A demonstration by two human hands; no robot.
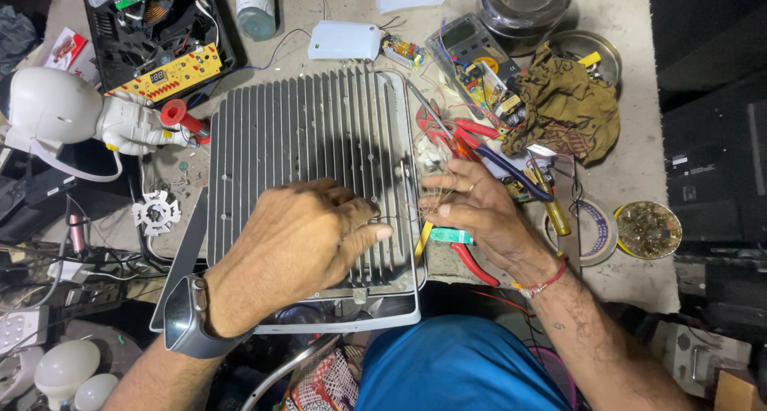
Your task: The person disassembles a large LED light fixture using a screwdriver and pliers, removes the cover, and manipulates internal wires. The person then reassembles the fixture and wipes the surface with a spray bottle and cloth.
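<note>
While it lies fins-up across the middle of the cluttered workbench (639, 171), the grey finned heat-sink housing (304, 139) takes up most of the view, its near edge overhanging the bench toward the person's blue-clad lap. The left hand (300, 243) rests palm-down on the lower fins, fingers curled loosely together and the thumb stretched out toward the housing's right edge; whether anything is pinched beneath it cannot be told. A grey smartwatch (185, 325) sits on that wrist. Just beside the right edge, the right hand (479, 211) has its fingers spread narrowly and bent, the tips pinching a bundle of thin bare wires (415, 211) that runs between the two hands. A ring shows on one finger and a red thread band (543, 283) circles the wrist.

Under and behind the right hand lie red-handled pliers (475, 263), a yellow-handled screwdriver (555, 211) and more red-handled cutters (459, 131). Farther back sit a multimeter (467, 39) with small circuit boards, a crumpled olive cloth (571, 103) and a round metal tin (526, 2). To the right, a roll of tape (590, 227) lies near a small dish of screws (649, 229).

Left of the housing stand a white dome camera (56, 107), a yellow circuit board (166, 74) on a black chassis, and a white toothed plastic wheel (155, 212). White bulbs (64, 369) sit at the lower left corner.
</note>
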